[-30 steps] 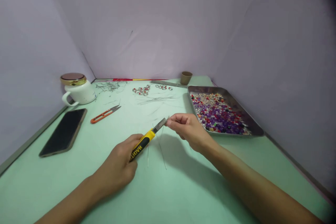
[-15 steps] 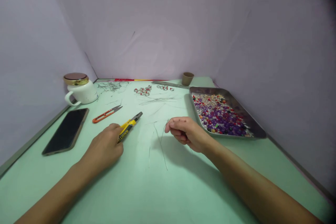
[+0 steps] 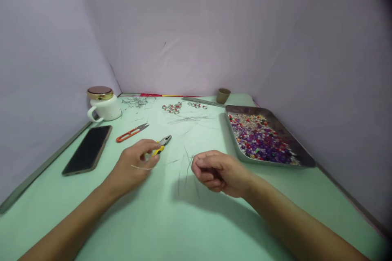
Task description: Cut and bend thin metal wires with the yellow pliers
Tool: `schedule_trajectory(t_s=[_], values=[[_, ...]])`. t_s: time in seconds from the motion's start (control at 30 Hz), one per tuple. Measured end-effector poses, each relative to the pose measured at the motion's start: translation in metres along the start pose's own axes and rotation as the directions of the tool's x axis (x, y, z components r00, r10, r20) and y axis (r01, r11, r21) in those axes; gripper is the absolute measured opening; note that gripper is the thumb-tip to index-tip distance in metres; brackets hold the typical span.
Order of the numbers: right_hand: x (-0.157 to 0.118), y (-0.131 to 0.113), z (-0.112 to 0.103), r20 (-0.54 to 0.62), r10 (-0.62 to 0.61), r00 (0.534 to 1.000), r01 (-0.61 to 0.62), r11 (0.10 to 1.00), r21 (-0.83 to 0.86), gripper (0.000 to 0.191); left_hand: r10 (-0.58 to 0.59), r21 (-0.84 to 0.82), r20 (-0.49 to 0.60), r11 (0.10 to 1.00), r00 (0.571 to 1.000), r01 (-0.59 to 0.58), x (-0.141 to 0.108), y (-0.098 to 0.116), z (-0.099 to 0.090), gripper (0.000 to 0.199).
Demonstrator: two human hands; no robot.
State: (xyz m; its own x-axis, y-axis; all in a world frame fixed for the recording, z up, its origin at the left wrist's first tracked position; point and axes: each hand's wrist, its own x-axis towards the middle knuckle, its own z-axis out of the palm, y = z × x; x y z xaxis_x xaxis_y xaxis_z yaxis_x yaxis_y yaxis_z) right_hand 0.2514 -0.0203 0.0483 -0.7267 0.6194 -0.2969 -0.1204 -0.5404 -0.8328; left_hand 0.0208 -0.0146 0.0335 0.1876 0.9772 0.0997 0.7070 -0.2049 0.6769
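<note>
My left hand (image 3: 131,165) is curled over the yellow-handled pliers (image 3: 162,145), with the thumb and index finger on either side of the handle. The jaws point away to the right, and the rest of the handle is hidden by the hand. A thin pale wire (image 3: 142,167) crosses in front of the thumb. My right hand (image 3: 219,171) is closed in a pinch on thin wires (image 3: 189,165), which stick out to the left of its fingertips. More fine wires lie on the table beside it.
A phone (image 3: 87,149), orange snips (image 3: 131,133) and a lidded white mug (image 3: 107,108) are on the left. Wire scraps (image 3: 138,101), red-beaded pieces (image 3: 172,108), loose wires (image 3: 190,118) and a small brown cup (image 3: 223,96) sit farther back. A metal tray (image 3: 277,164) of beads is right.
My left hand has shifted forward along the pliers, hiding more of the handle. The pale wire now shows across its thumb. My right hand is a little lower and nearer, still pinching wires. The view has shifted slightly.
</note>
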Motion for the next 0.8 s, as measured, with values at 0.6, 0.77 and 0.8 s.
schedule_trajectory(t_s=[0.6,0.77,0.8], values=[[0.013,0.015,0.013,-0.409,-0.276,0.870,0.122,0.923,-0.364,0.019,-0.062,-0.694,0.495,0.572,0.867,0.437,-0.026,0.027,0.041,0.018],[0.015,0.018,0.017,-0.478,-0.281,0.832,0.146,0.943,-0.300,0.022,-0.067,-0.689,0.504,0.570,0.861,0.447,-0.027,0.028,0.043,0.018],[0.016,0.019,0.017,-0.480,-0.263,0.837,0.152,0.954,-0.258,0.022,-0.067,-0.683,0.503,0.579,0.861,0.444,-0.027,0.029,0.044,0.018]])
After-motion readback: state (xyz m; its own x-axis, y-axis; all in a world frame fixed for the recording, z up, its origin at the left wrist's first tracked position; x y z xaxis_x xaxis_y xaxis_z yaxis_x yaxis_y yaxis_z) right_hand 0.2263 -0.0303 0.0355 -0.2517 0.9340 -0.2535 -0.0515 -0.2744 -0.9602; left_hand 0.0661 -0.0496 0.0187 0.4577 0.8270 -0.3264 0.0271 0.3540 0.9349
